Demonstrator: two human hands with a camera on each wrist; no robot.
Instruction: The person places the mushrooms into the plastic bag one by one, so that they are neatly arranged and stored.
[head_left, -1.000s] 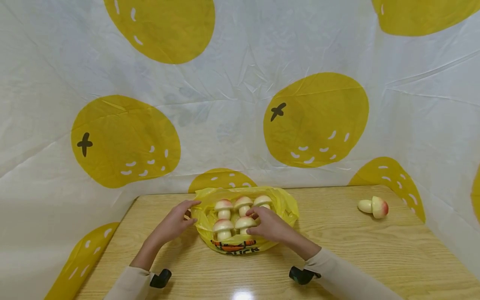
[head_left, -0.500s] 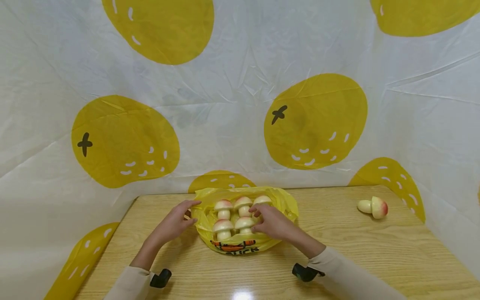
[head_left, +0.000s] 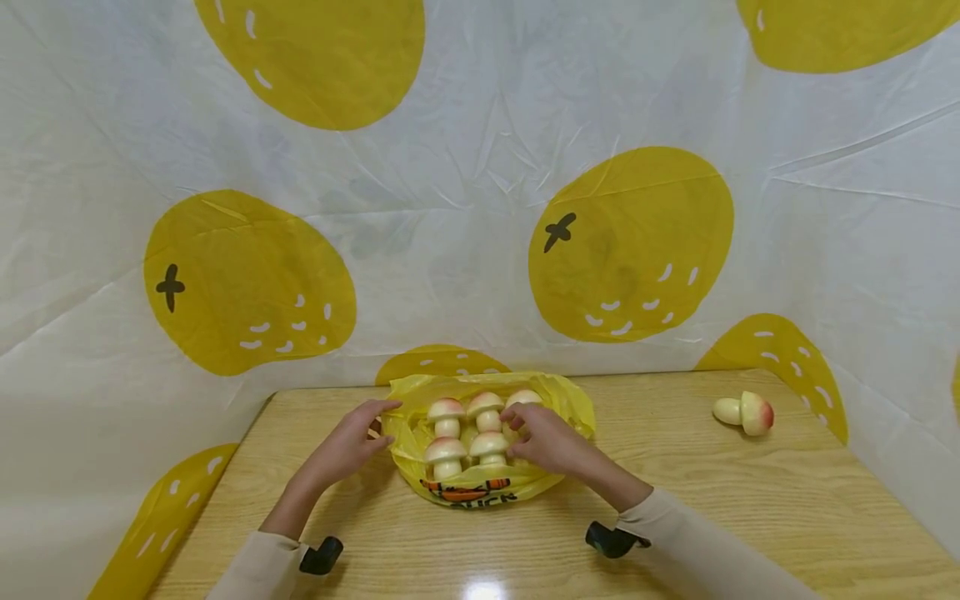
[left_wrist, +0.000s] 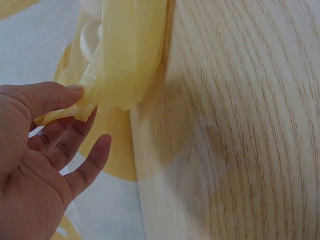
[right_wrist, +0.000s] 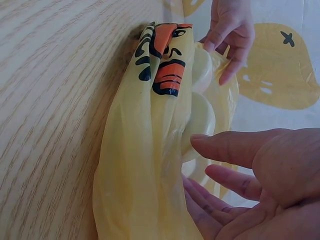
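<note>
A yellow plastic bag (head_left: 408,442) with an orange and black print lies with its mouth spread upward on the table. Several toy mushrooms with pink-tinged caps stand in it in two rows; the front-right mushroom (head_left: 489,446) is nearest my right hand (head_left: 547,437). That hand hovers over the bag's right part, thumb and fingers apart, holding nothing; it partly hides the back-right mushroom (head_left: 523,398). At the bag's left rim, my left hand (head_left: 348,446) pinches the plastic between thumb and fingers, as the left wrist view shows.
One more toy mushroom (head_left: 745,413) lies on its side at the far right of the wooden table (head_left: 675,467). Behind the table hangs a white cloth (head_left: 442,275) with large yellow fruit prints, close to its back edge.
My right hand has drawn slightly right, and its thumb and fingers have come away from the front-right mushroom. My left hand has stayed at the bag's rim.
</note>
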